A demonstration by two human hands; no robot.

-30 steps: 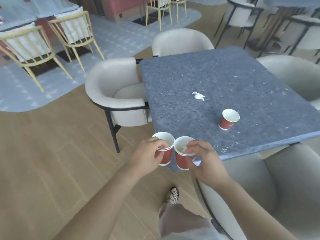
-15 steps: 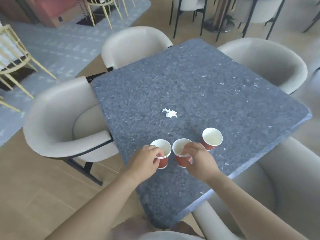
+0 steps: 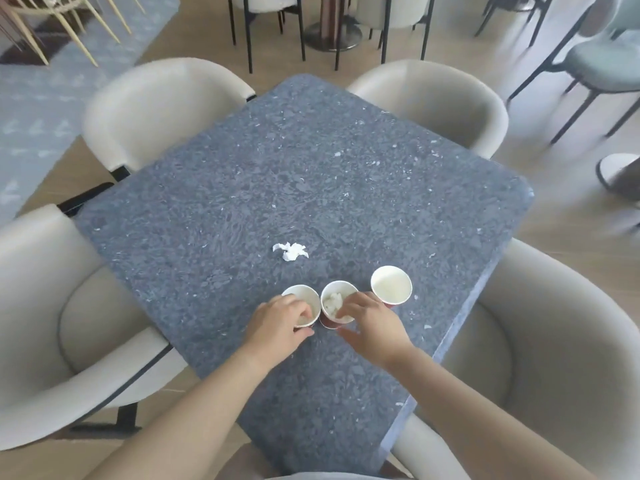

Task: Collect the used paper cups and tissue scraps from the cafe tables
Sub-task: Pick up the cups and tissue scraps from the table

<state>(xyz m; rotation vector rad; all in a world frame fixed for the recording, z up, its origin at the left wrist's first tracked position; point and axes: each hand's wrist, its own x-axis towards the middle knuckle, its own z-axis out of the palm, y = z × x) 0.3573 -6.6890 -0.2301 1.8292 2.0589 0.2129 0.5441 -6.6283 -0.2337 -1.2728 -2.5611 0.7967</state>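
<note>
Three red paper cups stand in a row at the lower centre of the frame on the grey worktop (image 3: 311, 161). The left hand (image 3: 278, 329) curls its fingers over the rim of the left paper cup (image 3: 306, 297). The right hand (image 3: 374, 327) pinches the near rim of the middle paper cup (image 3: 341, 292), which holds tissue bits. The third paper cup (image 3: 391, 289) stands free just to its right. A tissue scrap (image 3: 290, 251) lies just above the row. The step seems to be gathering the cups. The next move probably needs one hand freed to lift the scrap and nest the cups.

We reach forward with both bare arms (image 3: 194, 403); our left grip (image 3: 281, 323) curls its fingers downward, our right grip (image 3: 372, 323) bends fingertips down, thumb outstretched.
</note>
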